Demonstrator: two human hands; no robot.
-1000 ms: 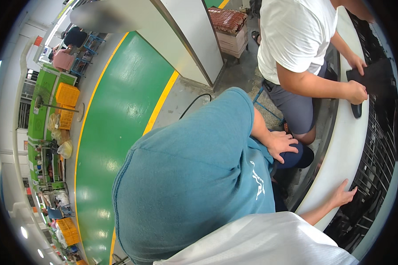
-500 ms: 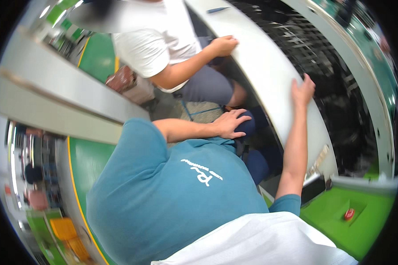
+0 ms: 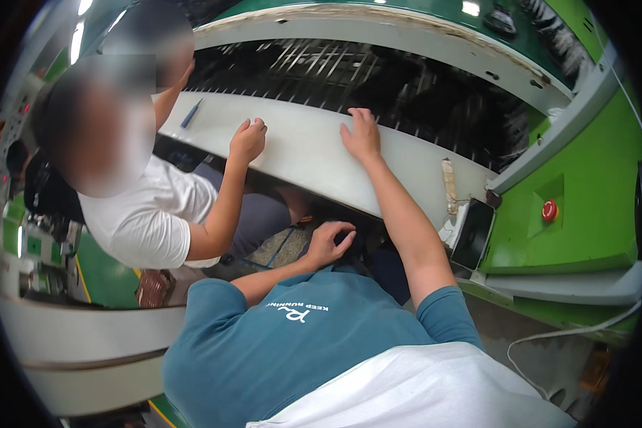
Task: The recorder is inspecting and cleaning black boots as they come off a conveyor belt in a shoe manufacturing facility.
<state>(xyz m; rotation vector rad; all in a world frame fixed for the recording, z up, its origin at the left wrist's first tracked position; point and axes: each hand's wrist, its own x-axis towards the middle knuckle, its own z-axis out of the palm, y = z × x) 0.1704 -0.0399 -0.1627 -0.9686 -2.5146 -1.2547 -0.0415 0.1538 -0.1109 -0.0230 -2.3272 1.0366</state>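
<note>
change: view has swung since the earlier frame, white curved panel [image 3: 299, 153] now crosses the top | own hands out of view, fingers cannot tell | count: two co-workers, three hands: teal-sleeved hand [image 3: 362, 134] flat on the panel's far edge, white-sleeved hand [image 3: 247, 140] loosely fisted on it, third hand [image 3: 328, 242] curled under its near edge | one red button [image 3: 549, 210]

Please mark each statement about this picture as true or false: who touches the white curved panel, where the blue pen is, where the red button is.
1. The person in the teal shirt lays one hand flat on the white curved panel. True.
2. That person's other hand also rests on the panel. False: it is lower, in the dark gap under the panel.
3. The person in the white shirt holds the blue pen. False: the pen lies on the panel, apart from that person's closed hand.
4. A round red button sits on the green housing at the right. True.
</note>
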